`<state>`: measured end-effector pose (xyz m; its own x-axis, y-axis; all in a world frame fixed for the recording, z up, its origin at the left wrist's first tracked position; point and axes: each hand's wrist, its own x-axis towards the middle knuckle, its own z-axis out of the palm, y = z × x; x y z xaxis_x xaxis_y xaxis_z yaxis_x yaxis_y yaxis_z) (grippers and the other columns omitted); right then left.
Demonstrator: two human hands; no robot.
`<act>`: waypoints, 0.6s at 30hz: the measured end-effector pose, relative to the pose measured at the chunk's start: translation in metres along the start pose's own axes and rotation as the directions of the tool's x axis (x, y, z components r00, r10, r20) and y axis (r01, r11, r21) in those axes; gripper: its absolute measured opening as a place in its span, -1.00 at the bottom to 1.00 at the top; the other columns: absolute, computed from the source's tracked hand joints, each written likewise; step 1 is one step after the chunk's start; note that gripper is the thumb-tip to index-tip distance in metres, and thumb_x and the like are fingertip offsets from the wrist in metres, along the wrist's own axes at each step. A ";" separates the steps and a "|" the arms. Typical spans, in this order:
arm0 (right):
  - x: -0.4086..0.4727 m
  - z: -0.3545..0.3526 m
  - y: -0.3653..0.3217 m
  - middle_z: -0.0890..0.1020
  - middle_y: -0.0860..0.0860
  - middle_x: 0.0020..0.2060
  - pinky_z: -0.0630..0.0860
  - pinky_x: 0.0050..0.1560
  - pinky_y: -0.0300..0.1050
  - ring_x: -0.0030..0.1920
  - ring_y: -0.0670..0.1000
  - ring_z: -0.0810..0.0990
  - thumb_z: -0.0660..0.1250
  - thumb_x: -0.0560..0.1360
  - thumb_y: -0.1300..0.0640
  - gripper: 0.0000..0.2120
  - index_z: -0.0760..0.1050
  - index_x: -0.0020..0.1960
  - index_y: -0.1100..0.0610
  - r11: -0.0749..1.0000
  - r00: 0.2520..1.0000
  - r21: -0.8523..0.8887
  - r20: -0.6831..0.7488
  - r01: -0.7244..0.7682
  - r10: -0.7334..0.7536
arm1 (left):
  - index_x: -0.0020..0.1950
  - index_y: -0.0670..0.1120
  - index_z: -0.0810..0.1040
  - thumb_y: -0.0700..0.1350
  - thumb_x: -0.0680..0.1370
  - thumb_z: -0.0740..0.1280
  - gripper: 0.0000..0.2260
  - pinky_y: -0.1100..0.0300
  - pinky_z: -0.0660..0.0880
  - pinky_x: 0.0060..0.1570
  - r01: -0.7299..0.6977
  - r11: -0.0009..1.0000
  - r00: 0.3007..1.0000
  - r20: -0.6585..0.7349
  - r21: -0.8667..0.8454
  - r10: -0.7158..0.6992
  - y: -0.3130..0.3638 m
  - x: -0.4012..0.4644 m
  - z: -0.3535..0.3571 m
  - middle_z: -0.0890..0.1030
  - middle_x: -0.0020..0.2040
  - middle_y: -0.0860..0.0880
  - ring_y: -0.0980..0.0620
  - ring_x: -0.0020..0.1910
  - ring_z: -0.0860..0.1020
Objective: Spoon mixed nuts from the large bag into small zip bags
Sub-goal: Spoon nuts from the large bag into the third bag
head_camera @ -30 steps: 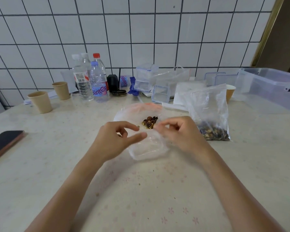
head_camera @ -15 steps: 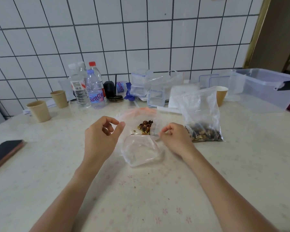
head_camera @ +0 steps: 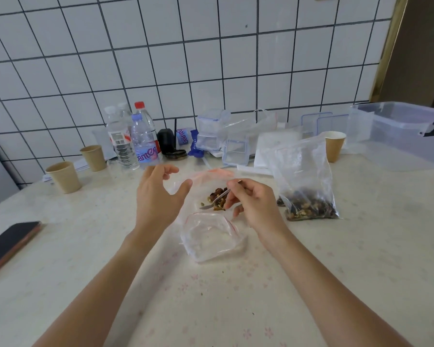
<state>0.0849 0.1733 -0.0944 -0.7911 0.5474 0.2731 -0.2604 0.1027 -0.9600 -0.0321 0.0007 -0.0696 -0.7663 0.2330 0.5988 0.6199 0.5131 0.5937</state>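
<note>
While both hands pinched at the bags a second ago, my right hand (head_camera: pixel 254 205) now holds a spoon (head_camera: pixel 214 200) and my left hand (head_camera: pixel 158 196) has let go.

The right grip is clamped on the spoon's handle, its bowl lying by the nuts (head_camera: pixel 217 197) in the far small bag (head_camera: pixel 206 181); the left grip hangs apart above the table (head_camera: pixel 361 246), holding nothing. An empty small bag (head_camera: pixel 212 237) lies just nearer me, mouth open, and the large bag (head_camera: pixel 305 181) stands right of my hand, nuts pooled at its bottom. I judge the opening is finished and scooping comes next, likely from the large bag.
</note>
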 end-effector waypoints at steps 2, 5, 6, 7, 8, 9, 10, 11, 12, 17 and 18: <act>0.001 -0.002 -0.004 0.68 0.10 -0.31 0.54 -0.31 -0.11 -0.36 0.13 0.61 0.26 0.70 0.05 -0.74 0.60 -0.02 0.19 0.991 0.996 -0.109 -0.026 0.080 -0.083 | 0.30 -0.03 0.53 0.10 0.51 0.52 -0.56 0.16 0.39 0.18 -0.005 0.998 0.997 0.071 0.064 0.001 0.001 0.012 0.006 0.53 0.25 0.02 0.06 0.18 0.49; 0.003 -0.005 -0.004 0.63 0.11 -0.34 0.46 -0.34 -0.24 -0.44 -0.12 0.50 0.15 0.73 0.05 -0.73 0.49 -0.03 0.15 0.937 0.970 -0.304 -0.117 0.170 -0.213 | 0.45 -0.01 0.44 0.15 0.52 0.49 -0.43 -0.01 0.44 0.33 -0.014 0.981 0.970 0.241 0.192 -0.033 0.007 0.032 0.020 0.51 0.38 0.00 -0.01 0.32 0.49; 0.003 -0.006 -0.004 0.62 0.15 -0.33 0.42 -0.35 -0.24 -0.43 -0.12 0.47 0.14 0.73 0.05 -0.74 0.47 -0.04 0.14 0.921 0.961 -0.347 -0.138 0.178 -0.238 | 0.48 0.00 0.41 0.16 0.51 0.49 -0.39 -0.06 0.44 0.36 -0.027 0.973 0.952 0.303 0.230 -0.045 0.010 0.038 0.026 0.51 0.40 0.00 -0.03 0.35 0.48; 0.003 -0.006 -0.003 0.61 0.17 -0.32 0.41 -0.37 -0.23 -0.43 -0.11 0.45 0.14 0.73 0.06 -0.76 0.45 -0.05 0.13 0.912 0.956 -0.369 -0.151 0.181 -0.251 | 0.51 0.01 0.37 0.17 0.51 0.49 -0.36 -0.09 0.44 0.37 -0.049 0.964 0.931 0.362 0.261 -0.050 0.013 0.043 0.032 0.50 0.42 0.00 -0.05 0.37 0.48; 0.003 -0.006 -0.001 0.61 0.16 -0.32 0.40 -0.38 -0.23 -0.42 -0.11 0.45 0.16 0.72 0.06 -0.78 0.43 -0.06 0.11 0.909 0.955 -0.376 -0.156 0.180 -0.254 | 0.53 0.02 0.35 0.19 0.49 0.50 -0.32 -0.11 0.44 0.37 -0.082 0.957 0.908 0.416 0.279 -0.043 0.016 0.049 0.039 0.50 0.43 0.00 -0.06 0.38 0.48; 0.004 -0.006 0.000 0.60 0.12 -0.33 0.40 -0.38 -0.25 -0.40 -0.11 0.47 0.20 0.71 0.07 -0.81 0.42 -0.06 0.10 0.910 0.957 -0.375 -0.150 0.177 -0.248 | 0.54 0.02 0.35 0.20 0.48 0.52 -0.29 -0.11 0.45 0.36 -0.124 0.950 0.887 0.462 0.287 -0.024 0.019 0.054 0.046 0.50 0.44 0.00 -0.06 0.39 0.47; 0.004 -0.006 0.002 0.60 0.05 -0.33 0.41 -0.39 -0.28 -0.38 -0.11 0.51 0.25 0.69 0.09 -0.85 0.41 -0.06 0.07 0.911 0.962 -0.376 -0.136 0.170 -0.236 | 0.54 0.03 0.35 0.21 0.46 0.52 -0.27 -0.10 0.45 0.36 -0.170 0.942 0.868 0.497 0.289 0.004 0.021 0.058 0.052 0.51 0.44 0.00 -0.06 0.39 0.48; 0.004 -0.005 0.003 0.59 -0.01 -0.32 0.41 -0.37 -0.30 -0.36 -0.13 0.54 0.29 0.67 0.11 -0.86 0.39 -0.06 0.03 0.908 0.967 -0.387 -0.119 0.163 -0.225 | 0.54 0.05 0.36 0.23 0.45 0.53 -0.27 -0.08 0.46 0.35 -0.214 0.933 0.853 0.521 0.291 0.034 0.024 0.061 0.059 0.52 0.43 0.01 -0.06 0.39 0.48; 0.004 -0.005 0.004 0.58 -0.05 -0.31 0.42 -0.36 -0.31 -0.34 -0.14 0.55 0.31 0.66 0.14 -0.83 0.37 -0.07 0.00 0.899 0.970 -0.408 -0.104 0.160 -0.220 | 0.53 0.07 0.37 0.25 0.44 0.52 -0.27 -0.07 0.46 0.35 -0.250 0.923 0.842 0.536 0.292 0.058 0.026 0.064 0.065 0.53 0.42 0.01 -0.06 0.38 0.48; 0.002 -0.008 0.001 0.51 -0.07 -0.33 0.36 -0.44 -0.28 -0.37 -0.17 0.50 0.23 0.66 0.21 -0.88 0.34 -0.03 0.07 0.808 0.942 -0.559 -0.131 0.187 -0.309 | 0.30 0.08 0.59 0.30 0.46 0.47 -0.50 0.11 0.48 0.02 -0.338 0.891 0.813 0.571 0.301 0.116 0.032 0.073 0.091 0.62 0.19 0.03 0.02 0.07 0.53; 0.001 -0.008 0.000 0.49 -0.07 -0.34 0.33 -0.46 -0.26 -0.39 -0.14 0.48 0.20 0.67 0.20 -0.91 0.33 -0.01 0.09 0.779 0.933 -0.597 -0.137 0.190 -0.332 | 0.22 0.06 0.64 0.28 0.50 0.45 -0.58 0.13 0.46 -0.07 -0.349 0.883 0.813 0.571 0.313 0.119 0.032 0.074 0.093 0.64 0.12 0.02 0.02 0.00 0.54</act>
<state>0.0885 0.1809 -0.0941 -0.5762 0.5901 0.5655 -0.0226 0.6801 -0.7328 -0.0845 0.1116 -0.0565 -0.6452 0.7218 0.2505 0.7623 0.6303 0.1469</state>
